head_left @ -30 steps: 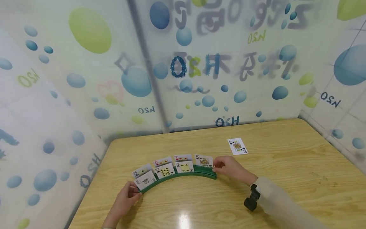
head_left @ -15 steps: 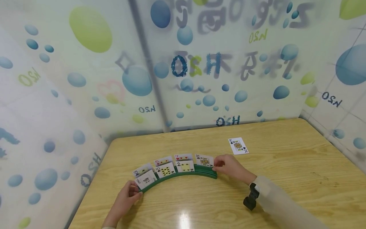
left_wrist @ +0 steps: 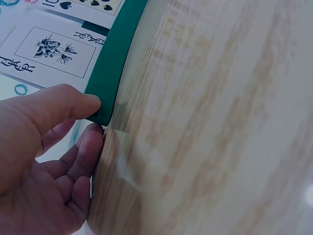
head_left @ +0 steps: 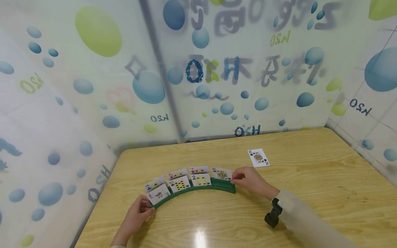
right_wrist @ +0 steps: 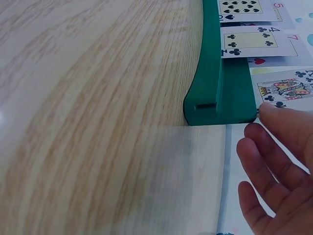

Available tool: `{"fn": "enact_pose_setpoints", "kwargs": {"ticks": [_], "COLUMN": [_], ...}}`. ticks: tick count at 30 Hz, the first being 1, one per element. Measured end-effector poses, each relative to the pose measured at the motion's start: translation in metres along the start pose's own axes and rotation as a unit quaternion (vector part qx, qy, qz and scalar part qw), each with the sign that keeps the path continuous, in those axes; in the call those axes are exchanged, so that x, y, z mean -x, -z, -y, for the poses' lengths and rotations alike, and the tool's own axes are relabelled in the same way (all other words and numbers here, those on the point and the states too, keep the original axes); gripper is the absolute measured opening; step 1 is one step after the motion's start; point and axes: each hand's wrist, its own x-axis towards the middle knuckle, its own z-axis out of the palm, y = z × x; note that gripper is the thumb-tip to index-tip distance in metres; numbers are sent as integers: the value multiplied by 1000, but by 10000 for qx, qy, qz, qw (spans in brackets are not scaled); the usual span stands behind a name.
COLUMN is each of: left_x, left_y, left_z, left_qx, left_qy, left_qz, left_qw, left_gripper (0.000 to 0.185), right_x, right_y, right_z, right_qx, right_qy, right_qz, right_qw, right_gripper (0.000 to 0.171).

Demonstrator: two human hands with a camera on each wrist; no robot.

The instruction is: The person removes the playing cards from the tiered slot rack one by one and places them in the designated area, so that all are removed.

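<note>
A curved green card holder [head_left: 221, 185] stands on the table with playing cards in two rows. Its front row has a joker [head_left: 159, 195], a ten of spades [head_left: 180, 184] and a four of clubs [head_left: 201, 179]. Behind them show a five of diamonds [head_left: 177, 175], a seven of hearts [head_left: 199, 170] and, at the right end, a king of clubs [head_left: 222, 174]. My left hand [head_left: 136, 213] pinches the holder's left end, thumb [left_wrist: 90, 104] on top, fingers curled below. At the right end, my right hand [head_left: 249, 181] pinches the back corner, thumb right beside the king.
A king of spades [head_left: 258, 157] lies face up on the wooden table [head_left: 297, 165], beyond my right hand. Walls with blue and green dots [head_left: 226, 108] border the table at the back and sides. A dark strap device [head_left: 273, 213] sits on my right wrist.
</note>
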Motion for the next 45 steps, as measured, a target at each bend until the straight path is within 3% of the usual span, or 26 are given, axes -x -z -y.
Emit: {"fn": "enact_pose_setpoints", "kwargs": {"ticks": [8,15,30,45], "left_x": [0,0,-1,1], "left_y": [0,-1,-2,-1], "left_z": [-1,0,2,1], "left_qx": [55,32,70,6], "left_qy": [-186,8,-123,-74], "left_qz": [4,-27,22,6], "left_qw": [9998,10000,9999,10000], "left_gripper": [29,27,29,28], "right_x": [1,3,9,17], "right_y": [1,3,10,19], "right_z": [0,0,1,-10], "right_qx": [-75,-105,-278,-67], "right_qy": [-105,-178,-183,-99], "right_qz": [-49,-42,-202,-566], "right_qw": [9999,9998,9992,9983], "right_gripper": [6,8,7,8]}}
